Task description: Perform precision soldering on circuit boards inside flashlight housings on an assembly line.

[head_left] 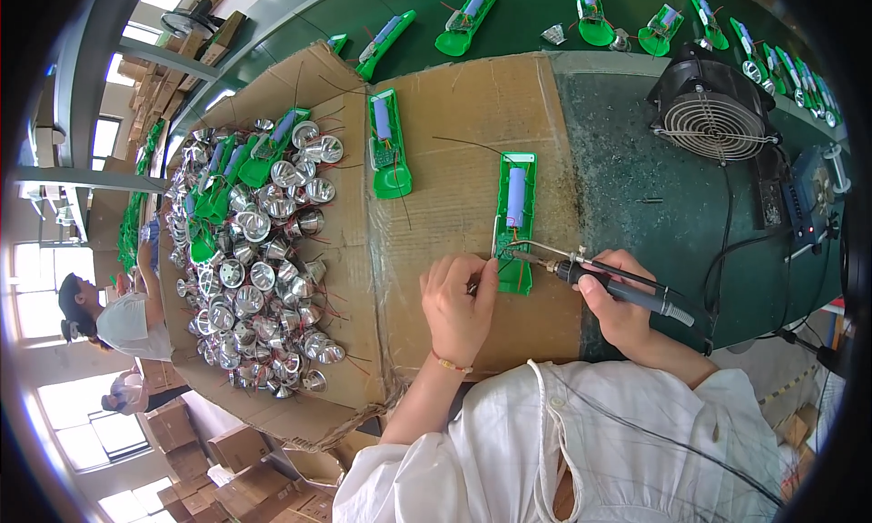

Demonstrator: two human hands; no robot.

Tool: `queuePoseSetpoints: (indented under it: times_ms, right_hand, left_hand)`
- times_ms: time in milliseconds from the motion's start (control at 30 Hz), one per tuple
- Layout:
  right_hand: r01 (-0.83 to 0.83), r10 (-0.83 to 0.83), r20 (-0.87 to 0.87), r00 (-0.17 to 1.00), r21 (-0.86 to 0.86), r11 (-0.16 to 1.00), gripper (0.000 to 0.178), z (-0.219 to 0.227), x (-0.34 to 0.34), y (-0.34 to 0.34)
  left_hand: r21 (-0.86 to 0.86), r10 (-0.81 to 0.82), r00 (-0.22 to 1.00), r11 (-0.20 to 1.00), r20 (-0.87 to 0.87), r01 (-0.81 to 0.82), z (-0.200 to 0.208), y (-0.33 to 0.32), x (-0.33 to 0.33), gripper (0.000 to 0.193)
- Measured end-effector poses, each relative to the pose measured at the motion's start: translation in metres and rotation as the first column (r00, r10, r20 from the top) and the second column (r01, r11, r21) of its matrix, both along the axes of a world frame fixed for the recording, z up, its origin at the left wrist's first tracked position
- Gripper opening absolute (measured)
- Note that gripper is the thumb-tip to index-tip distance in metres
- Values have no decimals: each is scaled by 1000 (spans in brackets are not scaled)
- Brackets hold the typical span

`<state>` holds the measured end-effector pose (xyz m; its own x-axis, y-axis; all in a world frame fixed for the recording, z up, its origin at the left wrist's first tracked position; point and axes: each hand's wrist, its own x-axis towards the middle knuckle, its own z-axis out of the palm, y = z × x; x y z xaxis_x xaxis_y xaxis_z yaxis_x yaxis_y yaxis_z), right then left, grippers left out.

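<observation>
In front of me a green plastic housing (518,280) lies on the cardboard, with a blue cylindrical battery (516,196) in its upper part and a small circuit board below. My right hand (618,314) is wrapped round a soldering iron (627,292) with a thin metal feed tube (545,249) fixed along it. The iron's tip reaches the circuit board, touching or just above it. Beside the housing's lower left edge, my left hand (457,307) is closed in a pinch; what its fingertips hold is too small to make out.
Left stands a cardboard box (363,278) of silver reflector cups (263,278) and several green housings. Another housing (391,151) lies on the cardboard. A black fan (713,119) and a soldering station (811,205) stand right. More housings line the far bench; people work at left.
</observation>
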<state>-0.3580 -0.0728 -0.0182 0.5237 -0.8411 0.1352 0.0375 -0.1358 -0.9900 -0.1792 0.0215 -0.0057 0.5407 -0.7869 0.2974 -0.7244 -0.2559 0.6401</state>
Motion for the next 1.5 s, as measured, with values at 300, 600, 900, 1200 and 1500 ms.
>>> queuePoseSetpoints:
  times_ms: [300, 600, 900, 1200, 1500]
  right_hand:
    - [70, -71, 59, 996, 18, 997, 15, -2, -5, 2]
    - [51, -50, 64, 997, -22, 998, 14, -1, -5, 1]
    - [36, -30, 61, 998, -100, 994, 14, 3, -6, -1]
    - [-1, 1, -4, 1000, -81, 997, 12, 12, -7, 1]
    - [45, -46, 48, 998, 26, 999, 14, 8, -13, 1]
  left_hand:
    - [-4, -6, 1000, 1000, 21, 6, -1, 0, 2, 13]
    - [-129, 5, 992, 991, -125, -21, -1, 1, 3, 9]
    - [24, -98, 972, 994, -214, 105, 5, 0, 5, 7]
    - [57, -72, 955, 994, -289, 92, 3, -2, 6, 7]
    - [30, -77, 943, 995, -324, 91, 4, -2, 6, 6]
